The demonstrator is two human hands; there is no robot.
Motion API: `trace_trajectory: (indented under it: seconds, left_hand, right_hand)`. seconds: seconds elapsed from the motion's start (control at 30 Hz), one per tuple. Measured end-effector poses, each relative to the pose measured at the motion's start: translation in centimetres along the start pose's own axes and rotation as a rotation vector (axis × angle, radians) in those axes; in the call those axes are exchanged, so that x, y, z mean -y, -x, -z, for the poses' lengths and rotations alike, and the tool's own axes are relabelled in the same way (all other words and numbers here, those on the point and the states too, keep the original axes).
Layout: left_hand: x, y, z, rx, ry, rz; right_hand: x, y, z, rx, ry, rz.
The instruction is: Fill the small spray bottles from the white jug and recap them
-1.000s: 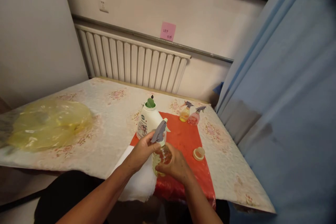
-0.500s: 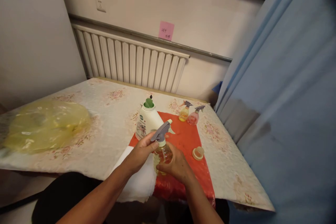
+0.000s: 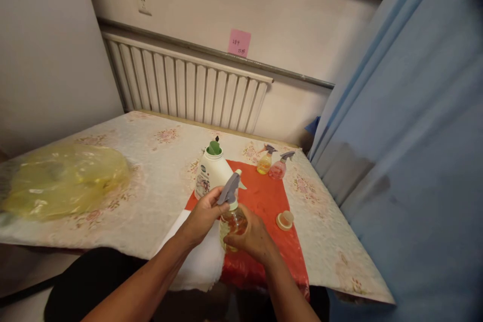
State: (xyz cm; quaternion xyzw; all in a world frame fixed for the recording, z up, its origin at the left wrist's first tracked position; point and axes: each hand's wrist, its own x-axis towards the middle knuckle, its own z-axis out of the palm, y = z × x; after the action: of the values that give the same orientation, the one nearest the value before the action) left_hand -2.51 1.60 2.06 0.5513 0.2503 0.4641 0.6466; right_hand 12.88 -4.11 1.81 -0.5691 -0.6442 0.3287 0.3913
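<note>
A clear spray bottle (image 3: 234, 219) with a grey trigger head stands upright near the front of the red cloth (image 3: 260, 201). My left hand (image 3: 207, 210) grips the trigger head (image 3: 229, 190) at its collar, fingers partly hidden behind it. My right hand (image 3: 249, 236) is wrapped around the bottle's body. Just behind stands a large white detergent jug (image 3: 217, 171) with its mouth uncovered and a green spout (image 3: 215, 148) inside. A pale cap (image 3: 285, 220) lies on the cloth to the right of my right hand.
A yellow spray bottle (image 3: 264, 162) and a pink spray bottle (image 3: 278, 168) stand at the cloth's far right. A white cloth (image 3: 192, 261) lies at the front edge. On the left is a yellow plastic bag (image 3: 68, 181). A blue curtain (image 3: 407, 136) hangs on the right.
The grey trigger head has turned on the bottle, its nozzle swinging slightly left and pointing more away from me. My left hand has shifted with it; my right hand keeps its grip.
</note>
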Motion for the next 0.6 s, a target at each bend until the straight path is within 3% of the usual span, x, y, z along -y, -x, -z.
trace_trajectory:
  seconds: [0.1, 0.27, 0.4, 0.5, 0.6]
  left_hand:
    - [0.2, -0.1, 0.1, 0.07, 0.042, 0.005]
    - [0.5, -0.4, 0.1, -0.008, 0.014, 0.027]
    - [0.4, -0.5, 0.2, 0.037, -0.028, 0.012]
    - [1.5, -0.1, 1.3, -0.06, -0.177, 0.014]
    - [4.3, 0.7, 4.0, -0.1, -0.419, 0.055]
  right_hand:
    - [-0.2, -0.1, 0.0, 0.017, -0.034, 0.011]
    - [-0.3, -0.1, 0.0, 0.005, -0.037, -0.007]
    - [-0.4, -0.3, 0.9, -0.001, -0.065, 0.0]
    - [-1.3, -1.1, 2.6, -0.068, -0.075, -0.055]
    - [-3.4, -3.1, 4.5, -0.207, 0.0, -0.106]
